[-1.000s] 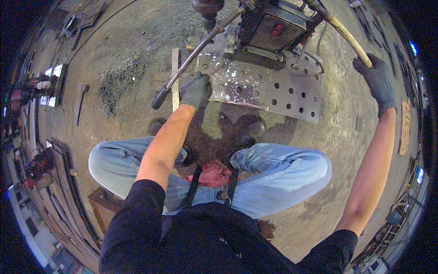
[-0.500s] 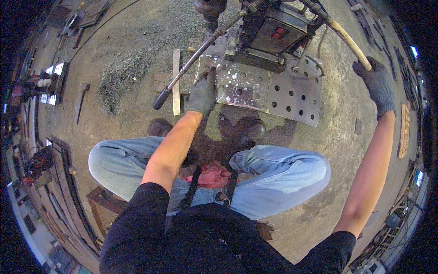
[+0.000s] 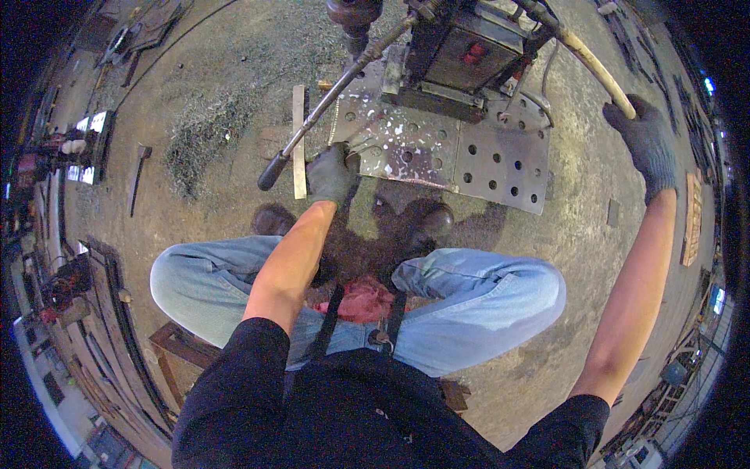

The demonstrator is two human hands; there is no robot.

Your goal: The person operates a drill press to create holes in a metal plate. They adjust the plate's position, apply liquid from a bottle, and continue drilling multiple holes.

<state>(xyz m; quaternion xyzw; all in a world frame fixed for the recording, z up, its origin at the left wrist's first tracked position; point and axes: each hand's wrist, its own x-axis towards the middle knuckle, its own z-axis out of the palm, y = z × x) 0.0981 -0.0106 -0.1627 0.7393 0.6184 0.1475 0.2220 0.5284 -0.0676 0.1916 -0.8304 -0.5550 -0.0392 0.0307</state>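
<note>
**Hands on plate and lever, drilling partway through**

Left hand (image 3: 332, 173), in a dark glove, presses down flat on the near left corner of the perforated steel plate (image 3: 469, 156), fingers spread over the edge rather than wrapped around anything. Right hand (image 3: 644, 141), also gloved, is closed around the end of the long pale feed lever (image 3: 582, 55) that runs up toward 12 o'clock to the drill machine (image 3: 465, 59). The machine sits on the far side of the plate, at 12 o'clock from the person's knees. A second dark handle (image 3: 312, 129) slants out from the machine toward 10 o'clock, untouched, just above a thin flat metal strip (image 3: 298, 141) lying on the floor.

Judging by the plate, much is already done: rows of round holes run across its right half and several more show on the left, with bright chips scattered over the surface. A heap of swarf (image 3: 207, 133) lies on the floor at 10 o'clock. Whether the bit is cutting now is hidden behind the machine body, so how many holes remain cannot be told.
</note>
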